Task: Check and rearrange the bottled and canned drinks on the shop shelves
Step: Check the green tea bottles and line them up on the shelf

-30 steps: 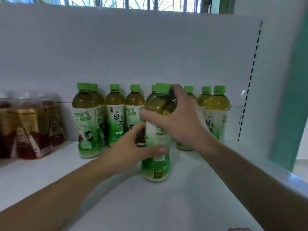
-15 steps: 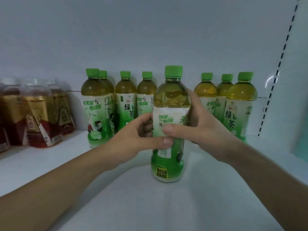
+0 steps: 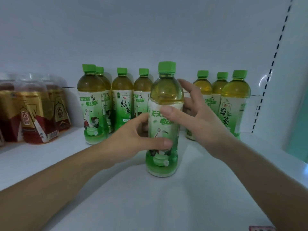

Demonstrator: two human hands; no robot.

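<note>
In the head view, the white shelf point(image 3: 150, 205) has much bare surface between the camera and the front bottle point(image 3: 164, 124), which stands upright alone, well forward of the back row. The back row splits into a left group of green tea bottles point(image 3: 122, 100) and a right group point(image 3: 235, 104), with a gap between them directly behind the front bottle. On the right the room ends at a slotted upright point(image 3: 273, 72), and on the left stand brown bottles point(image 3: 33, 114) with "东鹏" printed on them. Two bottles in the row show "统一" and "绿茶"; the leftmost shows "天天" and "电动车". The front bottle carries the same print, partly covered by a thumb. It has a green cap, yellow-green tea and a white-to-green label with a scooter drawing. The left hand point(image 3: 131, 139) pinches the bottle low down, thumb on the front and curled fingers at its left side. The right hand point(image 3: 198, 117) is spread wide, its thumb lying on the label and its fingers extended behind the bottle's shoulder, apparently apart from it.
</note>
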